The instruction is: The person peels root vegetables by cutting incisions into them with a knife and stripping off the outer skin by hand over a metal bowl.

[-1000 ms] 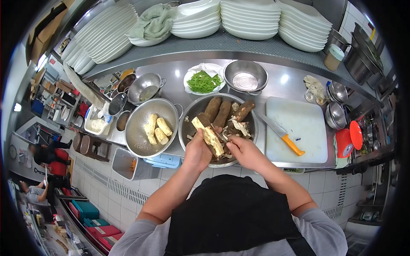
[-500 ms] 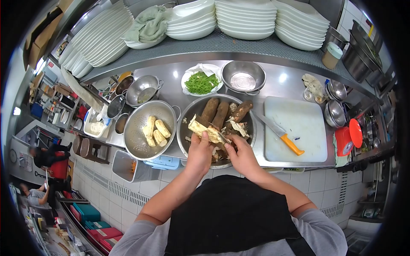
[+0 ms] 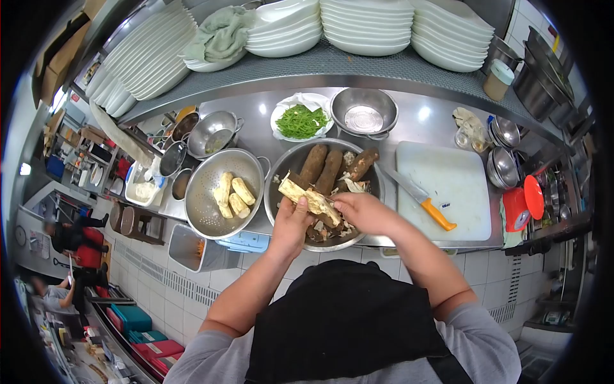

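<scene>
My left hand (image 3: 291, 225) is closed round the lower left side of a partly peeled root (image 3: 310, 197), which looks like cassava, with pale yellow flesh and some brown skin left. My right hand (image 3: 363, 212) is pinched at the root's right end; what its fingers hold is hidden. Both hands are over a large metal bowl (image 3: 274, 173). Inside it lie several unpeeled brown roots (image 3: 329, 173) and loose peelings (image 3: 356, 186). To the left, a metal colander (image 3: 199, 182) contains several peeled pieces (image 3: 242, 191).
A knife with a yellow handle (image 3: 438, 216) lies on a white cutting board (image 3: 464, 185) at the right. Behind the bowl are a plate of green vegetables (image 3: 301, 121) and a metal pan (image 3: 364, 115). A shelf (image 3: 307, 73) with stacked white plates (image 3: 366, 29) spans the back.
My right hand has moved slightly right and its forearm has swung outward. The root has shifted a little down and left with my left hand.
</scene>
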### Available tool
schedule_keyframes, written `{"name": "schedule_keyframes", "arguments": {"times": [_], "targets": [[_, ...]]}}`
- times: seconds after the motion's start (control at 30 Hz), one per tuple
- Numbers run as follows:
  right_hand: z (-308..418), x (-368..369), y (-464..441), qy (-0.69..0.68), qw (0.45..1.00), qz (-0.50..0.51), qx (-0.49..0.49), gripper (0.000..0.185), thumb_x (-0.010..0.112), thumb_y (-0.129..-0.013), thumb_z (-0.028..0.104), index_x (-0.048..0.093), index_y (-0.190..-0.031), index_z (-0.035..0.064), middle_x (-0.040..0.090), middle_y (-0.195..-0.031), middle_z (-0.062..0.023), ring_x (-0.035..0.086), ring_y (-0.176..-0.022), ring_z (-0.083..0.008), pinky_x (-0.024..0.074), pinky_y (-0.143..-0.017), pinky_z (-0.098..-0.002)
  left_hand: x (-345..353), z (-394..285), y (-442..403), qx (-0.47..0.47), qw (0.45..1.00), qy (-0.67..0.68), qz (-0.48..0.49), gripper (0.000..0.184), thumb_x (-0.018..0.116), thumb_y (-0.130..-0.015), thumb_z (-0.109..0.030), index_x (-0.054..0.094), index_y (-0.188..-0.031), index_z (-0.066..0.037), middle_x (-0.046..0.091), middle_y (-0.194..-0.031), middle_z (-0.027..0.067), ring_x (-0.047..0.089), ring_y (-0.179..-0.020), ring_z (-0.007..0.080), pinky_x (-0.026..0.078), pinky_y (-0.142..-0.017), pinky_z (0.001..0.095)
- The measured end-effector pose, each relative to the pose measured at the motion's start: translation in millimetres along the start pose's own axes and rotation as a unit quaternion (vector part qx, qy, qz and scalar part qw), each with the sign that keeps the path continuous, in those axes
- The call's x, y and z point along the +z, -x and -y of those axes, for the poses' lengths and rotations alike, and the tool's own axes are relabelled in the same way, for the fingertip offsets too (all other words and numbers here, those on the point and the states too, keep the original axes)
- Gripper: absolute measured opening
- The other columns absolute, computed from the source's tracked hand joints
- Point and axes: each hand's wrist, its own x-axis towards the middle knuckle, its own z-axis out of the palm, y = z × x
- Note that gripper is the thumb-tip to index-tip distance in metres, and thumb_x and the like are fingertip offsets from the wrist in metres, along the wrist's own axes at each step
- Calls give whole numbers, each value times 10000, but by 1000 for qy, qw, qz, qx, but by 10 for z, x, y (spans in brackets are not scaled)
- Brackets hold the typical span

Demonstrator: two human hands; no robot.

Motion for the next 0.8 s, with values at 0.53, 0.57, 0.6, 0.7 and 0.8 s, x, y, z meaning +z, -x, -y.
{"name": "schedule_keyframes", "arguments": {"times": [0.53,0.57,0.6,0.7,0.8], "targets": [[397,139,350,143,984,-109,-6,410,519,-1027,245,563,-1431,187,602,-1004,-190,649,-863,-385,535,-768,-460,16,-58,-3,5,998,62,18,368,495,-1074,-239,409,-1365,-30,557,-1353,142,557,-1268,259,445,-1088,460],[347,146,331,142,983,-117,-21,415,516,-1027,247,559,-1436,194,579,-988,-172,642,-838,-375,533,-758,-455,46,-64,3,5,998,57,15,363,495,-1074,-242,412,-1359,-34,560,-1350,137,562,-1262,256,448,-1085,458],[321,150,322,140,982,-124,-36,419,514,-1028,249,555,-1442,200,557,-973,-154,635,-814,-365,532,-747,-450,59,-66,12,5,999,53,11,357,496,-1074,-244,416,-1354,-37,564,-1347,132,567,-1256,254,451,-1082,457],[320,103,328,130,985,-112,-30,422,516,-1025,251,554,-1443,201,563,-986,-155,639,-823,-361,531,-743,-445,53,-38,6,-1,998,57,16,356,497,-1074,-255,420,-1350,-44,564,-1348,122,575,-1243,245,457,-1076,450],[391,70,341,143,984,-108,-16,424,518,-1025,252,552,-1444,201,566,-994,-151,642,-830,-356,530,-744,-443,94,-44,36,-16,999,36,21,352,493,-1076,-262,422,-1348,-49,564,-1347,114,576,-1241,238,463,-1069,449]]}}
